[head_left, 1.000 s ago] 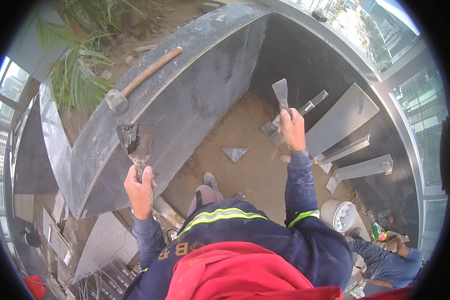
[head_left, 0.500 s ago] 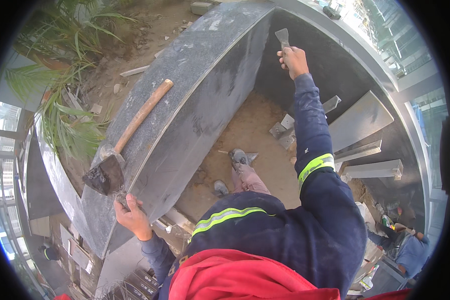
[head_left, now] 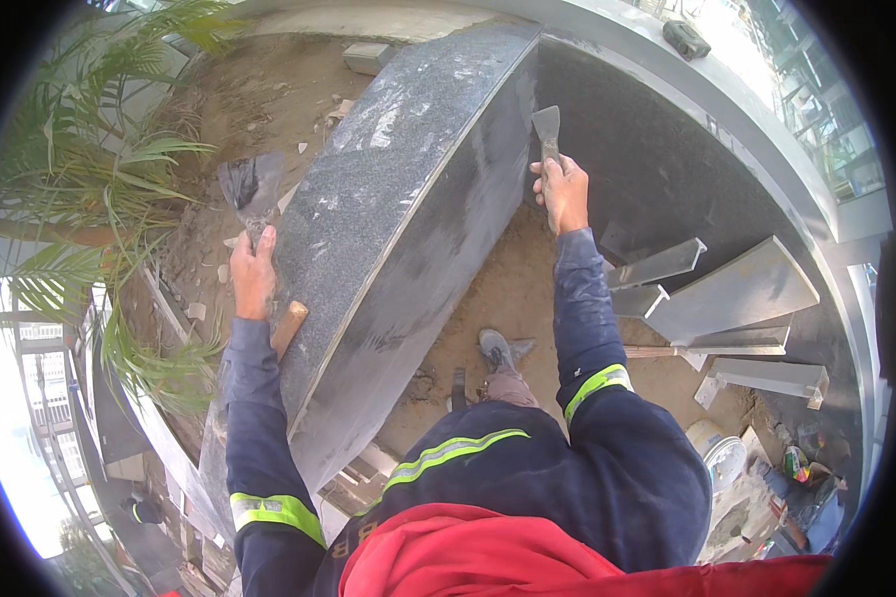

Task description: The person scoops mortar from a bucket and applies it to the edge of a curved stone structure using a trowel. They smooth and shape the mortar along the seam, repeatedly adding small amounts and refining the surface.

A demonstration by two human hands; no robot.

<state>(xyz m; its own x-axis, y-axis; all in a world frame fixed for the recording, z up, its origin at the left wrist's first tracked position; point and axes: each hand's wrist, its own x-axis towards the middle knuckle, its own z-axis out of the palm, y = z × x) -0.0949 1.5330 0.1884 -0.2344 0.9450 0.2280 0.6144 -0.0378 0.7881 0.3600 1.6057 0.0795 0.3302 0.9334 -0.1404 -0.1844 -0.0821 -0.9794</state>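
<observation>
We have the narrow scraper (head_left: pixel 546 125) in our right hand (head_left: pixel 564 194), blade up and away from us, seen against the corner where the ledge (head_left: pixel 373 164) meets the dark wall (head_left: pixel 657 174). We cannot tell whether its blade touches the stone. Our right fingers close around its handle just below the blade; that short grip should give good control, and a light, even press with the edge laid nearly flat would likely scratch the stone least.

Our left hand (head_left: pixel 254 274) grips the wide scraper (head_left: pixel 267 197), which shows over the soil (head_left: pixel 254 95) behind the ledge. A dark lump of what looks like paste (head_left: pixel 237 183) sits on its blade. We do best to keep that blade level, so nothing slides off, and to bring the two blades close together whenever paste passes between them, with small amounts at a time.

Beside our left wrist, a hammer handle (head_left: pixel 289 328) lies on the ledge, partly hidden by our sleeve; we should mind it when that arm swings. Below, our boot (head_left: pixel 495 348) stands on sandy ground, so a settled stance would steady the stroke. Farther right, a slab (head_left: pixel 742 289) leans against the wall, and a bucket (head_left: pixel 727 460) stands nearer us, both away from our hands.
</observation>
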